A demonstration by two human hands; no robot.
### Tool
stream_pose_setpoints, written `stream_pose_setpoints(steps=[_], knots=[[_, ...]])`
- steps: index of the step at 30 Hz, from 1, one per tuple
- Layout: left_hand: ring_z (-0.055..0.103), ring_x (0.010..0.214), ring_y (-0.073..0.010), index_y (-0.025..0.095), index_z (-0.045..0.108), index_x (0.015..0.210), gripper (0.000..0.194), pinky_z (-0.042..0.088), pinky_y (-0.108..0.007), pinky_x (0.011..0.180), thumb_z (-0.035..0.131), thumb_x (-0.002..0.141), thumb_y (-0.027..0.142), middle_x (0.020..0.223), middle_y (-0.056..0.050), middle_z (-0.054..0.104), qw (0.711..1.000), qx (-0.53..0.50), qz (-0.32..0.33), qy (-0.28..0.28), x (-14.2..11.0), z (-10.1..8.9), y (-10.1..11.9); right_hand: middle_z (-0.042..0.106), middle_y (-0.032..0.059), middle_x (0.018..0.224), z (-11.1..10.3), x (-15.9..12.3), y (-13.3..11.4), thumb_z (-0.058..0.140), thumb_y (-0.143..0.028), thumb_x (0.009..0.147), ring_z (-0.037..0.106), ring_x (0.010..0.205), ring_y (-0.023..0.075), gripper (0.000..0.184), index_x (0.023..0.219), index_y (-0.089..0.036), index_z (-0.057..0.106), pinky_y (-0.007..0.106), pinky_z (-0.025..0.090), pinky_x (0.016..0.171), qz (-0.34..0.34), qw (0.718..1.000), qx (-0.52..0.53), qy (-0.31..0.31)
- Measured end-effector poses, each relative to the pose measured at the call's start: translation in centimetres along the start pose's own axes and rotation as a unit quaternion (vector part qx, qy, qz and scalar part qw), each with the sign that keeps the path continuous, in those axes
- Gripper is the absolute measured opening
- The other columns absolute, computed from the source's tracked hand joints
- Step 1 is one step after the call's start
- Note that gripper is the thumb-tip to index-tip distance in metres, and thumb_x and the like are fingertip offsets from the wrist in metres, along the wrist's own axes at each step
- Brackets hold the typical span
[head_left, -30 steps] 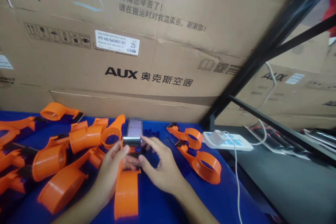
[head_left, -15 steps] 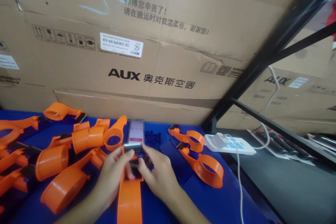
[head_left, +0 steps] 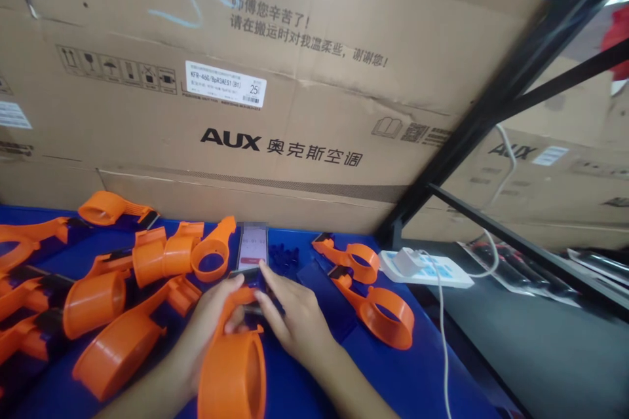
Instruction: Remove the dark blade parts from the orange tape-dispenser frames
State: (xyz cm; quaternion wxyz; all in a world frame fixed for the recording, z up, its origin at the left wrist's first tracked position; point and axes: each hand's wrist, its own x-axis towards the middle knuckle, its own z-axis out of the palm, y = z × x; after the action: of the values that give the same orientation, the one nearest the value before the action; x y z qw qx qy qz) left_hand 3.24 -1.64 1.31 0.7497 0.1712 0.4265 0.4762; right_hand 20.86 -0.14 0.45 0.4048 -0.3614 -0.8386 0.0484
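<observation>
An orange tape dispenser (head_left: pixel 230 373) is between my two hands, its wide ring toward me and its dark head end pointing away. My left hand (head_left: pixel 216 304) is closed around its neck, the thumb up by the dark end. My right hand (head_left: pixel 289 311) grips the head from the other side, the index finger stretched along a dark blue piece (head_left: pixel 256 278) there. Just beyond my fingertips lies a phone (head_left: pixel 253 250) with its screen lit. Small dark blue parts (head_left: pixel 285 256) are in a pile beside the phone.
Several orange tape dispensers (head_left: pixel 95 301) crowd the left of the blue table (head_left: pixel 432 373); two more (head_left: pixel 388 317) lie on the right. A white power strip (head_left: pixel 442 272) with a cable sits by the black rack post (head_left: pixel 442 144). A large cardboard box (head_left: pixel 295 111) stands behind.
The tape dispenser has turned in my hands, so its ring opening now shows, and the ring has shifted slightly left. My hands stay at its head end.
</observation>
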Motion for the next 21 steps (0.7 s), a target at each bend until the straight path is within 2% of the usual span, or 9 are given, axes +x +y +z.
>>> stream_pose_setpoints(steps=[3,6,9,14,18,21], knots=[[0.040,0.036,-0.0087,0.023,0.040,0.054,0.054,0.038,-0.020,0.040,0.076,0.085,0.049,0.039,0.007,0.037,1.000,0.005,-0.014,-0.012,0.0,-0.2,0.3,0.074,0.0147,0.132,0.1,0.1,0.0,0.051,-0.021,0.107,0.076,0.113,0.0269,0.058,0.164,-0.020,0.036,0.040,0.064,0.097,-0.023,1.000,-0.010,-0.006],[0.042,0.036,-0.0098,0.022,0.044,0.059,0.048,0.040,-0.020,0.042,0.076,0.085,0.047,0.040,0.008,0.038,1.000,0.010,-0.009,-0.023,0.1,-0.4,0.6,0.072,0.0168,0.136,0.2,0.1,0.0,0.049,-0.019,0.107,0.074,0.118,0.0275,0.065,0.168,-0.017,0.026,0.041,0.064,0.101,-0.026,0.999,-0.023,-0.010],[0.046,0.038,-0.0110,0.022,0.048,0.064,0.044,0.043,-0.021,0.044,0.076,0.085,0.049,0.040,0.008,0.040,1.000,0.019,0.004,-0.024,0.3,-0.5,0.6,0.070,0.0182,0.139,0.1,0.0,-0.1,0.047,-0.018,0.108,0.073,0.121,0.0276,0.066,0.169,-0.016,0.022,0.041,0.063,0.102,-0.025,0.999,-0.019,-0.015],[0.044,0.042,-0.0096,0.021,0.055,0.069,0.040,0.047,-0.020,0.050,0.078,0.085,0.050,0.042,0.008,0.043,0.996,0.041,0.079,-0.013,0.4,-0.4,-0.1,0.073,0.0145,0.134,0.2,0.1,-0.2,0.054,-0.020,0.105,0.074,0.119,0.0272,0.063,0.165,-0.022,0.035,0.041,0.064,0.100,-0.004,1.000,0.013,-0.006],[0.040,0.040,-0.0077,0.020,0.066,0.087,0.031,0.052,-0.022,0.053,0.080,0.084,0.048,0.043,0.010,0.045,0.985,0.085,0.150,-0.019,0.6,-0.2,-0.6,0.078,0.0125,0.122,0.3,0.0,-0.2,0.059,-0.019,0.101,0.078,0.105,0.0260,0.062,0.161,-0.024,0.042,0.040,0.066,0.092,0.017,0.999,0.024,0.031],[0.039,0.038,-0.0078,0.021,0.068,0.092,0.031,0.053,-0.024,0.054,0.077,0.086,0.050,0.042,0.010,0.045,0.976,0.132,0.173,-0.029,0.7,-0.4,-0.4,0.078,0.0125,0.123,0.1,0.0,-0.4,0.058,-0.018,0.100,0.078,0.104,0.0251,0.060,0.158,-0.023,0.046,0.039,0.065,0.091,0.012,0.999,0.039,0.032]])
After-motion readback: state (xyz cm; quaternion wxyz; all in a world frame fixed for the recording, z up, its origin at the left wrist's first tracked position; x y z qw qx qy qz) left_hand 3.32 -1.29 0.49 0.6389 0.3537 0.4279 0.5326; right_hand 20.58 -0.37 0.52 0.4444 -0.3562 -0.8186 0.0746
